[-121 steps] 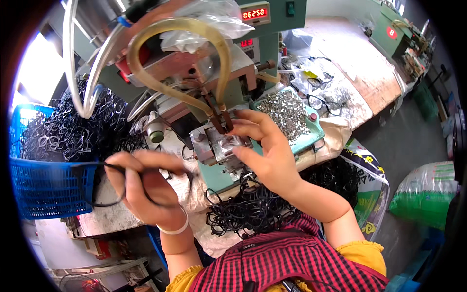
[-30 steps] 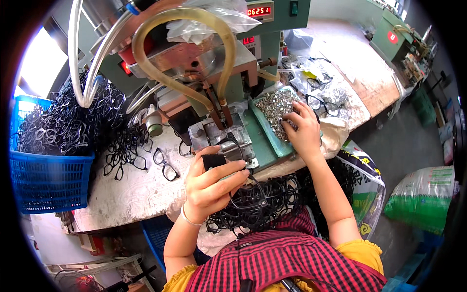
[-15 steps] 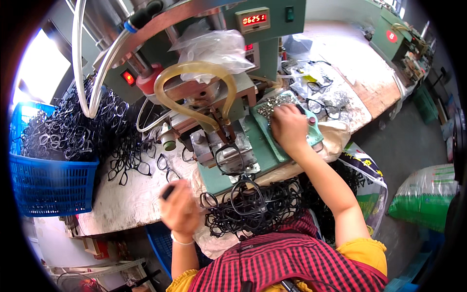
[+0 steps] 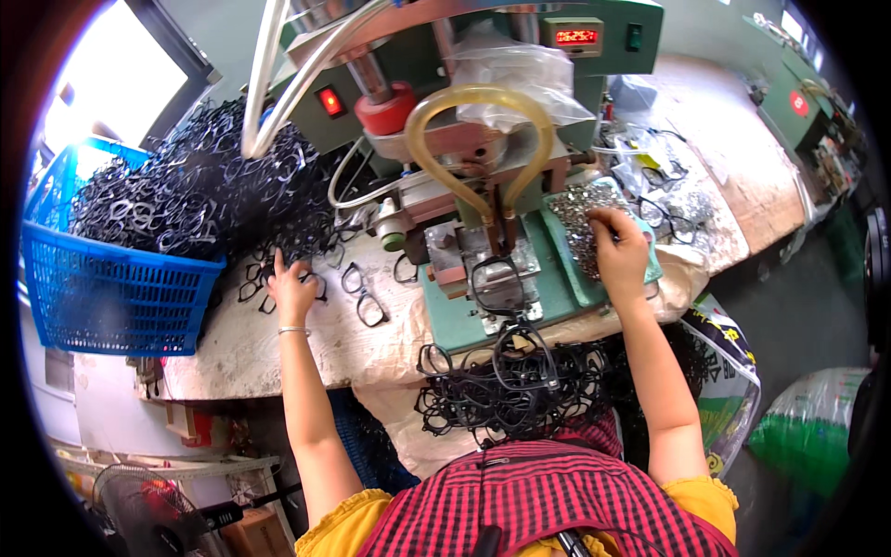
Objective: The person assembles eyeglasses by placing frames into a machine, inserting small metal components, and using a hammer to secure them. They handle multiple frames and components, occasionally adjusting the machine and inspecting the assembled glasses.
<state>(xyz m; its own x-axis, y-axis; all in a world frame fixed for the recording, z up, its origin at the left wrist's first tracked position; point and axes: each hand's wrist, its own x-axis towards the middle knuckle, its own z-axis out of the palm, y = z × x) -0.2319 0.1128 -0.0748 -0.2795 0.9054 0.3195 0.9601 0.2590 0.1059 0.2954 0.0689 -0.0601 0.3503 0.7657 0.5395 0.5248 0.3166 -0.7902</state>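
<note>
My left hand (image 4: pixel 293 291) reaches to the loose black eyeglass frames (image 4: pixel 251 283) at the edge of the big heap, fingers spread, touching or just above them. My right hand (image 4: pixel 622 255) is over the green tray (image 4: pixel 583 290) of small shiny metal parts (image 4: pixel 583 204). Its thumb and forefinger close together at the parts; what lies between them is too small to make out. Between my hands, one black eyeglass frame (image 4: pixel 498 284) sits in the press's metal fixture (image 4: pixel 444 252), under two copper-coloured prongs (image 4: pixel 501 232). A separate pair of eyeglass fronts (image 4: pixel 369 308) lies on the table.
At the left, a blue basket (image 4: pixel 121 302) stands by a tall heap of black frames (image 4: pixel 195 186). More frames pile up (image 4: pixel 510 395) at the table's front edge before me. A yellowish hose (image 4: pixel 483 93) loops over the fixture. Plastic bags and frames lie right of the tray.
My left hand has moved left and away from me, to the frames by the heap. My right hand stays at the tray, its fingers now drawn together. The view has shifted.
</note>
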